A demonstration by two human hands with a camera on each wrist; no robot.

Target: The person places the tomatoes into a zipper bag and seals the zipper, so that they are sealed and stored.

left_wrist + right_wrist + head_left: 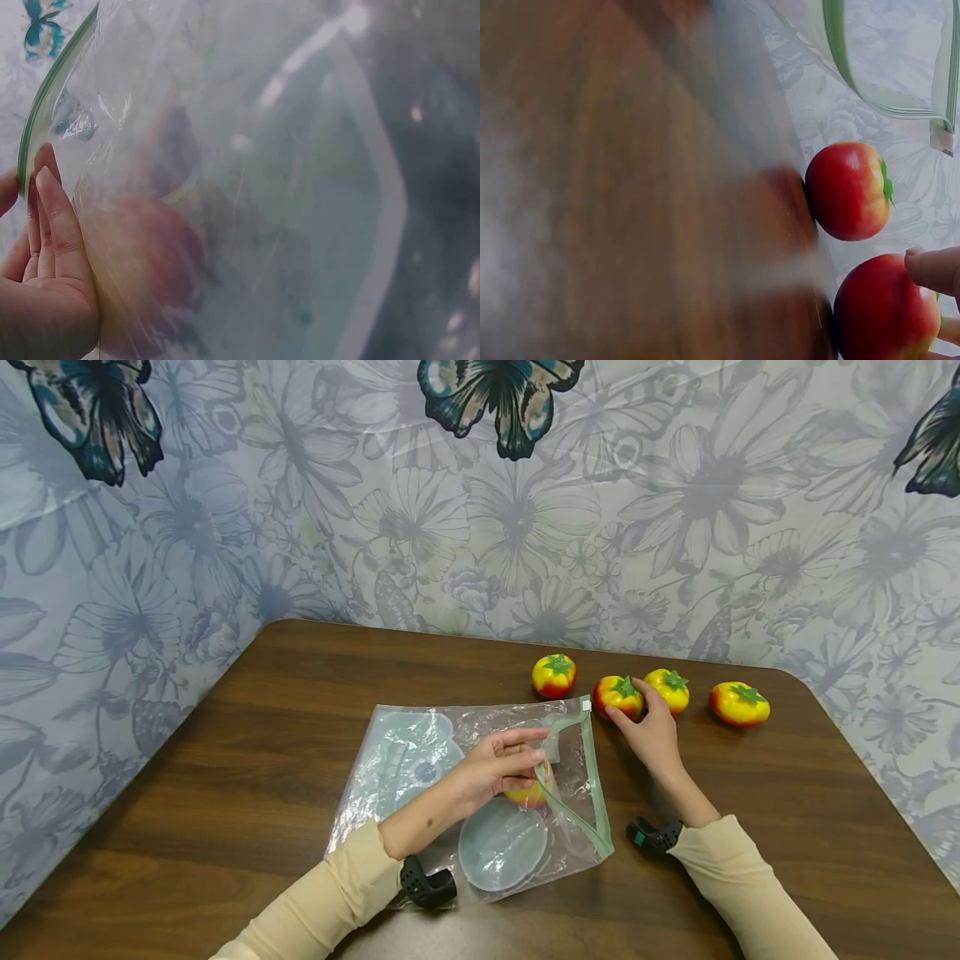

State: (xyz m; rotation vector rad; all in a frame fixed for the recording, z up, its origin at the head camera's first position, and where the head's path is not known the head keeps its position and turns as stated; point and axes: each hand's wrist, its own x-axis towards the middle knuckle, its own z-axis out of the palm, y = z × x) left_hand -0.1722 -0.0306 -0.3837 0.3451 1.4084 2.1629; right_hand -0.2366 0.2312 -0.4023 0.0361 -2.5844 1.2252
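Flowered wall fabric with butterflies is hanging behind a brown wood-look table. A clear zip bag is lying on it, unsealed, mouth parted and facing right, pale blue shapes showing through. Count by my read: one in, four out. The bagged fruit, red-yellow, is sitting near the mouth, partly behind the left fingers. Outside, in a loose row: left-end fruit just behind the bag's far edge, gripped fruit next, third fruit just beside it, right-end fruit set apart. Bagging is looking early, if all five are meant to go in. Left hand is pinching the bag's green lip between thumb and fingers, keeping the mouth apart; other fingers are extending fairly straight. Right hand is clamping thumb and fingers on the gripped fruit, parted only by its width; that fruit is apparently resting on the table, just outside the mouth. Can't tell whether those fingers are touching the third fruit.
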